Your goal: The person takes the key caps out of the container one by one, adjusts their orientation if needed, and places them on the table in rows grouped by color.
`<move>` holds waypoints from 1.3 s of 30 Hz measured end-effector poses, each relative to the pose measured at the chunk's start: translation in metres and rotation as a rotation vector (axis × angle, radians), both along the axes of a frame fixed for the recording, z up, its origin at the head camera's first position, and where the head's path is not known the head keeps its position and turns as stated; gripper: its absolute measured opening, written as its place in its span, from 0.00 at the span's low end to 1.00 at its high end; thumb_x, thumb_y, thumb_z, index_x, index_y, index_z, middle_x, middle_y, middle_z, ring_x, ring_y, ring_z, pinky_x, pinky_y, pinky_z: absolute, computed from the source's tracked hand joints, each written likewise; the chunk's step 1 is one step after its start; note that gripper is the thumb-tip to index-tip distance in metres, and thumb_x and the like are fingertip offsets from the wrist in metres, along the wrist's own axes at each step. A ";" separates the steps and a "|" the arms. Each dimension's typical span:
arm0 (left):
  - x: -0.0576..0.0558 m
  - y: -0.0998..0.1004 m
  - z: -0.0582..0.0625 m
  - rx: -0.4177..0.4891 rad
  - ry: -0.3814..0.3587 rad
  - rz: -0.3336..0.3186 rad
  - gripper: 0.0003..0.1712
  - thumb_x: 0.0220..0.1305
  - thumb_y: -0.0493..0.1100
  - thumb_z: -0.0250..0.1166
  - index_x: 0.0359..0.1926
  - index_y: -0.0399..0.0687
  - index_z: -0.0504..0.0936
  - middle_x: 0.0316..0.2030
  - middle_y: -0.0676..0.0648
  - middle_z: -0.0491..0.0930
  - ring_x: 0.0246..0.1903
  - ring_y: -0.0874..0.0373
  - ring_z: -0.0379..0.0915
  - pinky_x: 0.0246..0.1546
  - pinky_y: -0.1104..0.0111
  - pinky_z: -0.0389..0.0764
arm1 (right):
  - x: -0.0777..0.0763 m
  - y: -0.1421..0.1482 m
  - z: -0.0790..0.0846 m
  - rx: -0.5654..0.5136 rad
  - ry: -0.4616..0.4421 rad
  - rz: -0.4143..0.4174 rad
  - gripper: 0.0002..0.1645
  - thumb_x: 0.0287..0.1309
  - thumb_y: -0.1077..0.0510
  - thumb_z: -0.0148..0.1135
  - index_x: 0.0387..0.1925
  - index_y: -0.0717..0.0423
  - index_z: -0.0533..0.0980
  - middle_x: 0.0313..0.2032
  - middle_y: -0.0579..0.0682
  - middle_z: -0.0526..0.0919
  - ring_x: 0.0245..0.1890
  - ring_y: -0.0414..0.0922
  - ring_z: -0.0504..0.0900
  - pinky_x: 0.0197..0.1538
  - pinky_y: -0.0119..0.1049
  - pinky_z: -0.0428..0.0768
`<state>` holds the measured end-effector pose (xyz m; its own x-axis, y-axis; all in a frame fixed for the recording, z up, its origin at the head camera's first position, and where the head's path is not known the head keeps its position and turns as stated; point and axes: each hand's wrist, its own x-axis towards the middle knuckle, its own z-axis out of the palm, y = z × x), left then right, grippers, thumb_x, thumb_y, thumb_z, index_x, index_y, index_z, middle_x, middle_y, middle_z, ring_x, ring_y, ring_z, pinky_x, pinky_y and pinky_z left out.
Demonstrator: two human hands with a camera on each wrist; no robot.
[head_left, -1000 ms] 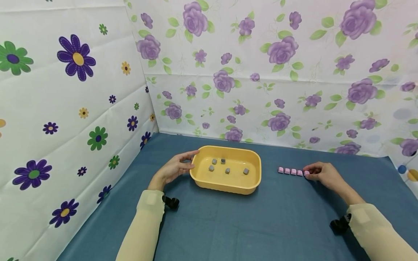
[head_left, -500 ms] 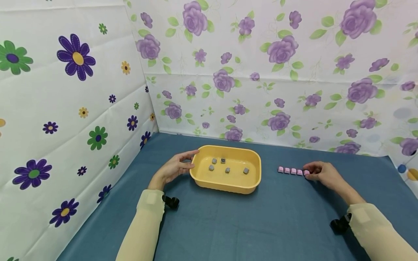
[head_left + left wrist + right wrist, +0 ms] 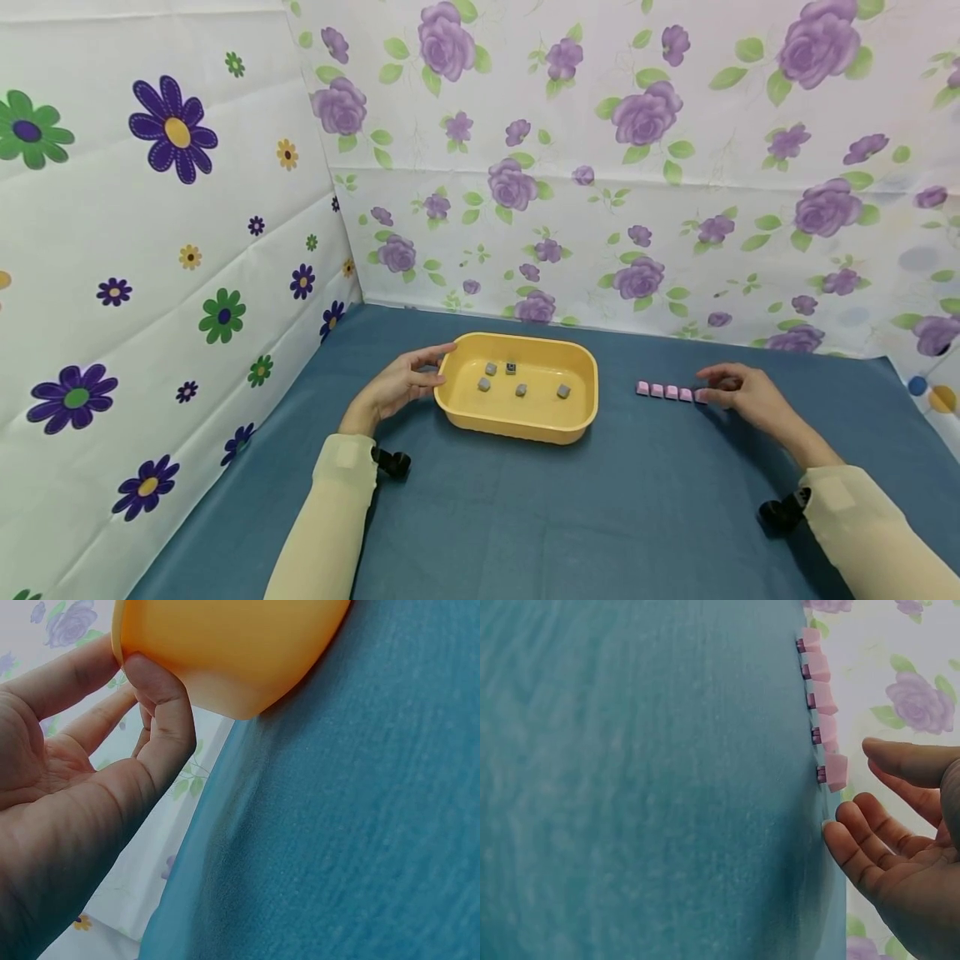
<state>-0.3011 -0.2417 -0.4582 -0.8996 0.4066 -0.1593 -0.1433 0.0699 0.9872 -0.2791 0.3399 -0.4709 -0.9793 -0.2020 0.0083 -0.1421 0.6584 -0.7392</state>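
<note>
A shallow yellow plastic tray [image 3: 517,428] stands on the blue cloth. My left hand [image 3: 393,390] pinches its left rim between thumb and fingers, as the left wrist view shows close up on the tray wall [image 3: 225,652]. Inside lie several small grey keycaps [image 3: 521,390], one with its dark underside showing. To the right, several pink keycaps [image 3: 671,392] form a straight row. My right hand [image 3: 750,404] is at the row's right end, thumb and fingers apart. In the right wrist view, a small gap separates the fingers from the nearest pink keycap [image 3: 836,772].
Blue cloth [image 3: 525,517] covers the table. A white wall cloth with purple roses [image 3: 637,278] hangs behind it, and another with daisies [image 3: 176,133] along the left. Each wrist wears a black camera [image 3: 783,512].
My right hand has let go of the last pink keycap in the row and lifted slightly, its fingers spreading. The left hand and the tray have stayed in place.
</note>
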 end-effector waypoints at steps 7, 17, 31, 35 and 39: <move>0.000 0.000 0.000 -0.001 0.008 -0.003 0.38 0.73 0.30 0.62 0.80 0.50 0.65 0.62 0.37 0.67 0.56 0.45 0.75 0.52 0.64 0.84 | 0.000 -0.005 0.006 -0.002 0.088 -0.014 0.26 0.74 0.54 0.63 0.64 0.66 0.76 0.56 0.68 0.78 0.44 0.49 0.81 0.42 0.45 0.82; 0.000 0.000 -0.001 -0.011 0.006 -0.003 0.38 0.74 0.30 0.62 0.80 0.50 0.64 0.60 0.37 0.66 0.56 0.44 0.74 0.52 0.64 0.84 | -0.002 -0.025 0.020 -0.057 0.127 -0.057 0.27 0.75 0.51 0.62 0.65 0.64 0.76 0.56 0.66 0.77 0.50 0.47 0.78 0.47 0.55 0.79; 0.000 -0.001 -0.001 -0.011 0.015 -0.004 0.37 0.74 0.31 0.62 0.80 0.50 0.64 0.59 0.38 0.66 0.54 0.47 0.74 0.51 0.64 0.83 | -0.008 -0.068 0.041 -0.157 0.132 0.009 0.28 0.76 0.50 0.61 0.67 0.63 0.75 0.60 0.64 0.77 0.48 0.29 0.77 0.55 0.46 0.80; 0.000 -0.001 -0.001 -0.012 0.026 -0.010 0.37 0.74 0.32 0.61 0.80 0.50 0.63 0.61 0.37 0.66 0.55 0.45 0.74 0.52 0.63 0.83 | -0.012 -0.084 0.044 -0.188 0.114 0.022 0.27 0.76 0.50 0.61 0.67 0.61 0.75 0.61 0.63 0.78 0.52 0.39 0.80 0.60 0.55 0.78; 0.000 -0.001 -0.001 -0.014 0.027 -0.010 0.37 0.75 0.32 0.61 0.80 0.50 0.63 0.61 0.37 0.66 0.56 0.44 0.74 0.52 0.63 0.83 | -0.015 -0.102 0.049 -0.231 0.090 0.038 0.26 0.76 0.51 0.62 0.67 0.59 0.75 0.64 0.62 0.76 0.61 0.57 0.78 0.63 0.60 0.75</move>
<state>-0.3008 -0.2429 -0.4597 -0.8996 0.4135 -0.1403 -0.1155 0.0845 0.9897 -0.2938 0.2374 -0.4215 -0.9643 -0.2214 0.1455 -0.2357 0.4662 -0.8527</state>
